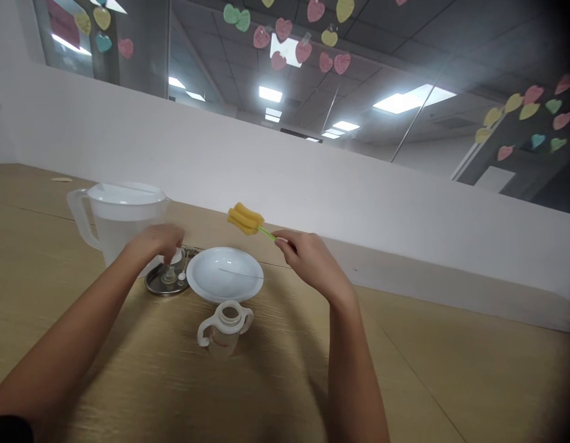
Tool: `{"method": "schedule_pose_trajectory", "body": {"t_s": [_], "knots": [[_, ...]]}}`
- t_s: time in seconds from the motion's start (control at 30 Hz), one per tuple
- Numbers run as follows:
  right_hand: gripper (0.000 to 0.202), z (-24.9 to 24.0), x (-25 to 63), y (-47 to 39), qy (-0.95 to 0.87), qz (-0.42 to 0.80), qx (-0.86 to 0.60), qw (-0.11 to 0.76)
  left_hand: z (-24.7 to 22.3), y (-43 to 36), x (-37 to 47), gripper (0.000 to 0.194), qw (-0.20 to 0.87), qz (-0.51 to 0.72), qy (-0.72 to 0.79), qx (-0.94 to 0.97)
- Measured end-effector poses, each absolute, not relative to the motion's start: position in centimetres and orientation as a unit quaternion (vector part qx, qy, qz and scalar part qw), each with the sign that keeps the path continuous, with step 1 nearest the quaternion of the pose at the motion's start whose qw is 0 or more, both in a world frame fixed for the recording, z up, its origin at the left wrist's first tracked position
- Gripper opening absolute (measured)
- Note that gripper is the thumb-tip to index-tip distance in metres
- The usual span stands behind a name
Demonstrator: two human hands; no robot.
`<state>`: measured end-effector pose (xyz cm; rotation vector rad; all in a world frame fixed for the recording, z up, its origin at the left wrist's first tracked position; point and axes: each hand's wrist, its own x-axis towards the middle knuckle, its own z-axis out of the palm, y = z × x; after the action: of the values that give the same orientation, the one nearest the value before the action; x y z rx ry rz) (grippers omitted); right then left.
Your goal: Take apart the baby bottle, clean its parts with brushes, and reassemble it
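Note:
My right hand (310, 261) is closed round the thin green handle of a sponge bottle brush, its yellow sponge head (245, 219) held up above the table and pointing left. Over a round metal tray (161, 291) is my left hand (160, 241), slightly blurred, its fingers pinched down on a white bottle cap (175, 256). A clear nipple (169, 276) and a small white piece (182, 277) lie in that tray. To its right sits a white bowl (222, 277). In front of the bowl stands an uncapped baby bottle (224, 335) with two white handles.
A large lidded plastic pitcher (123, 212) stands behind my left hand, its handle facing left. The wooden table (427, 369) meets a low white wall (312, 184) at the back. Above it is glass with heart-shaped notes.

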<state>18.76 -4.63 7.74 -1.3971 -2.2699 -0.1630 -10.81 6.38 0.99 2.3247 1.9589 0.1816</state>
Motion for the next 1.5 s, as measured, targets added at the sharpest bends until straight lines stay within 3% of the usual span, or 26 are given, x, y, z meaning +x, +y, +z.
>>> {"method": "schedule_pose_trajectory", "body": {"t_s": [0.6,0.73,0.87,0.97,1.03,1.1,1.23,1.33,1.43,1.5], "knots": [[0.031,7.7,18.8,-4.7,-0.839,-0.031,-0.489,0.237,-1.7,6.9,-8.0,0.022,0.108,-0.093,0.679,0.721],[0.03,7.7,18.8,-4.7,-0.841,-0.03,-0.486,0.236,-0.7,6.2,-7.7,0.023,0.095,-0.084,0.673,0.728],[0.03,7.7,18.9,-4.7,-0.838,-0.037,-0.488,0.241,1.7,3.9,-6.6,0.008,0.062,-0.022,0.632,0.772],[0.03,7.8,19.0,-4.7,-0.835,-0.04,-0.492,0.242,3.4,0.7,-4.6,0.027,0.146,0.078,0.454,0.875],[0.029,7.9,19.0,-4.8,-0.834,-0.039,-0.493,0.243,3.7,-1.4,-2.9,0.044,0.202,0.029,0.374,0.905],[0.028,8.0,19.0,-4.9,-0.834,-0.037,-0.494,0.244,3.2,-2.9,-1.2,0.057,0.186,0.0,0.344,0.921],[0.028,8.1,19.0,-5.0,-0.834,-0.041,-0.494,0.242,1.4,-3.8,0.7,0.05,0.093,-0.057,0.353,0.929],[0.029,8.1,19.1,-5.0,-0.836,-0.04,-0.491,0.242,1.4,-3.3,0.5,0.047,0.101,-0.074,0.35,0.928],[0.027,8.0,19.1,-4.9,-0.826,-0.033,-0.489,0.277,2.8,-2.5,-1.0,0.063,0.145,0.008,0.358,0.922],[0.028,8.1,19.0,-5.0,-0.799,-0.035,-0.488,0.35,3.7,-1.6,-2.1,0.064,0.158,0.117,0.36,0.912]]}}
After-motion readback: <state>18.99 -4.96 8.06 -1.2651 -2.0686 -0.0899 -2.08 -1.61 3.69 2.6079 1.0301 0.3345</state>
